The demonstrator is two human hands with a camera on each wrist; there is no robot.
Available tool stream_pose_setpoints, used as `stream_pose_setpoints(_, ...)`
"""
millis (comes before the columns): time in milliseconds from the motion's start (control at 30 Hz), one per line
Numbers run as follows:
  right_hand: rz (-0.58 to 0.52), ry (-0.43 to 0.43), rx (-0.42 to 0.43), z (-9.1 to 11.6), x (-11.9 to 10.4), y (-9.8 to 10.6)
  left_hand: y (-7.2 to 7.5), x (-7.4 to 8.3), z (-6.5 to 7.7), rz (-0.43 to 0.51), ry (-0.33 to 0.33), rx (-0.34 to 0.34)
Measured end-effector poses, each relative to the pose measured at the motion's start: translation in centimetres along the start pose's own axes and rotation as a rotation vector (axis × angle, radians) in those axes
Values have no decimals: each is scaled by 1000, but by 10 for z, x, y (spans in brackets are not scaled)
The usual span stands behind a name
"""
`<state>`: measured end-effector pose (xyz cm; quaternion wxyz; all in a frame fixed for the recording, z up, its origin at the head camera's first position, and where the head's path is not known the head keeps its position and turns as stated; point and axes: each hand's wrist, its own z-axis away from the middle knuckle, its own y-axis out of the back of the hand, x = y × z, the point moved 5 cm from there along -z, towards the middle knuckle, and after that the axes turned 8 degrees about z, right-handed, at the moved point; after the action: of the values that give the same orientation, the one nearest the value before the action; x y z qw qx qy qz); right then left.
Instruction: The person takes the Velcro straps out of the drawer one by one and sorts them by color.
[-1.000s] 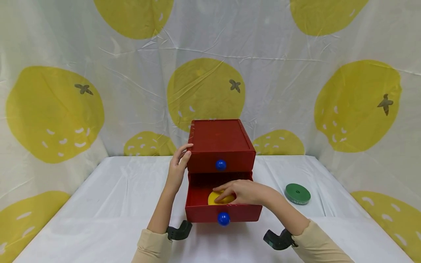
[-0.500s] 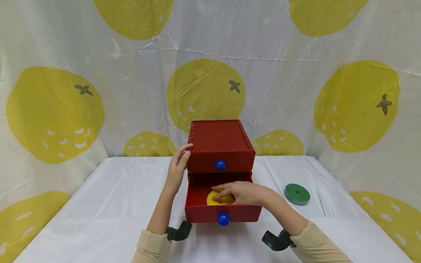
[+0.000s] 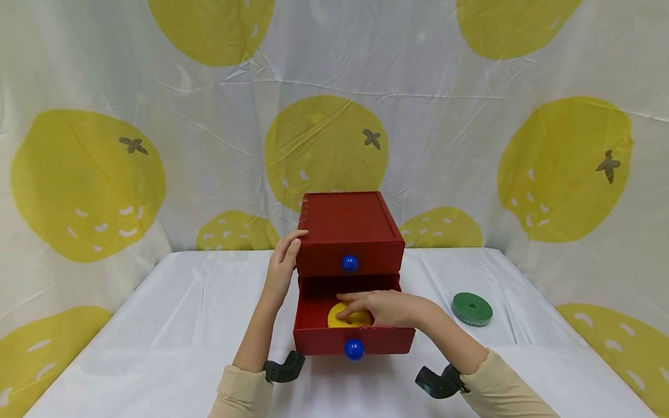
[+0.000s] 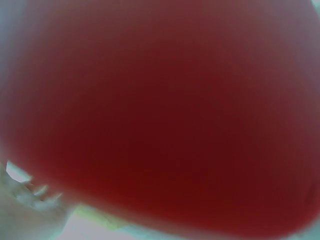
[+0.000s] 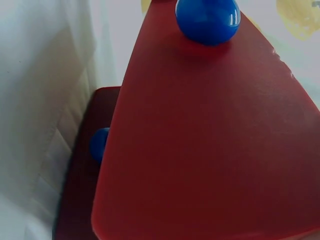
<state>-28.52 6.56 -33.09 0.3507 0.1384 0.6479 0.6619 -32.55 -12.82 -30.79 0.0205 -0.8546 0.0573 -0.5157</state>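
A small red drawer chest point(image 3: 347, 217) stands in the middle of the table, with a lower drawer point(image 3: 324, 339) pulled out. Inside that drawer, near its front wall, is a round yellow disc with a hole point(image 3: 334, 316), like a flat roll. My right hand point(image 3: 392, 306) reaches over the drawer's front right, thumb and fingers on the disc; the hand covers its right part. My left hand point(image 3: 279, 270) rests against the chest's left side, its fingertips by the top edge. Red blur, the chest's side point(image 4: 165, 115), fills the left wrist view.
To the right lies a flat green roll point(image 3: 472, 309) with white print. Blue knobs sit on the upper drawer point(image 3: 350, 263) and the pulled-out drawer point(image 3: 354, 349). Another blue knob point(image 5: 99, 145) shows behind the pulled-out drawer in the right wrist view. A lemon-print cloth hangs behind.
My right hand has settled slightly lower over the yellow disc. The left hand, chest and drawer stay as they were; the whole view has shifted a little.
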Motion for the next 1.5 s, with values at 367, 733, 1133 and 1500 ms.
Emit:
stream_pose_setpoints(367, 30, 1, 46, -3, 0, 1, 1, 1, 1, 10, 0, 26)
stream_pose_setpoints(733, 69, -13, 131, -2, -1, 7, 3, 0, 1, 9, 4, 35)
stream_pose_setpoints(1133, 96, 12, 208, 8, 2, 13, 3, -1, 1, 10, 15, 27)
stream_pose_setpoints(1500, 90, -1, 285, 26, 8, 19, 1, 0, 0, 10, 9, 25)
